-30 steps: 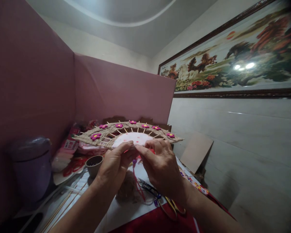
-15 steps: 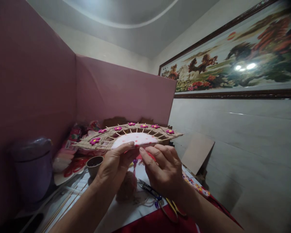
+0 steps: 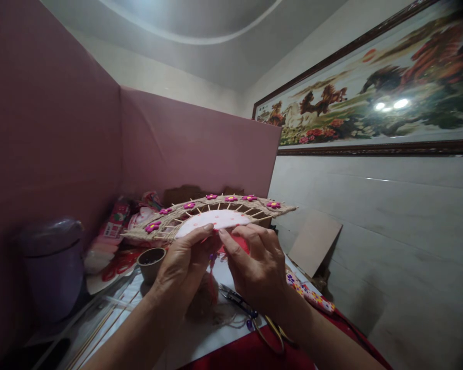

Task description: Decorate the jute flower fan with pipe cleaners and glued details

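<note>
While the left hand [image 3: 181, 264] and right hand [image 3: 256, 267] both pinch the near edge of a fan [image 3: 212, 213] of sticks, twine and pink flowers, it is held level above the table [image 3: 200, 336], over the scissors [image 3: 250, 316] and a small cup [image 3: 151, 262].

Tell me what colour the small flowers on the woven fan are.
Bright pink flowers with yellow centres, along the rim of the fan; the head view shows them.
</note>
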Demonstrator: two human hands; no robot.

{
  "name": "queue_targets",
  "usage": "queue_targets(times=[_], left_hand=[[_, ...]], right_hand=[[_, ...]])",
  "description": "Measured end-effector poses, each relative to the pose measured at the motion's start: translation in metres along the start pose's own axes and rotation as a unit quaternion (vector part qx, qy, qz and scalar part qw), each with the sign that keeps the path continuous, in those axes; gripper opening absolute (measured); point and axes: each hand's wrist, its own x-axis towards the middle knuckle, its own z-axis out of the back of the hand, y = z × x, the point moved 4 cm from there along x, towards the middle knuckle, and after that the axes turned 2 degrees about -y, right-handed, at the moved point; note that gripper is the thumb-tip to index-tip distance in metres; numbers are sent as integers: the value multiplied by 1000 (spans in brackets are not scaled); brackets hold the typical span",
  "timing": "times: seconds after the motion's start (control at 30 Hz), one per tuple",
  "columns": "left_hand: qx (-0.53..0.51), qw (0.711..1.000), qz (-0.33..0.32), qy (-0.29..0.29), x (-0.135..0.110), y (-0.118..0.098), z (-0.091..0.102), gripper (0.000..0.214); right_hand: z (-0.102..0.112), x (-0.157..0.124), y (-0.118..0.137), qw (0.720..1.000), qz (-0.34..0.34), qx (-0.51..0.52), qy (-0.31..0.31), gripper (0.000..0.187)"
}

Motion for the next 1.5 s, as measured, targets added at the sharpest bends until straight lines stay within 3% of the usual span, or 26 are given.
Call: queue_targets(times=[0.4,0.67,1.03,1.33,1.5], left_hand=[[10,1000,7,2,1,0,1,25],[9,999,18,-29,-1,0,3,14],[12,1000,5,-18,-5,-3,-1,16],[5,1000,17,-25,-6,-2,0,8],[15,999,26,-30,-7,-2,-3,7]], right_hand=[[0,-1,-2,999,24,20,-2,36],[1,6,-3,998,-24,48,13,34],[-1,-3,3,998,66,-2,-10,34],[4,7,-1,999,11,33,-28,31],[0,3,5,998,63,-5,-13,33]])
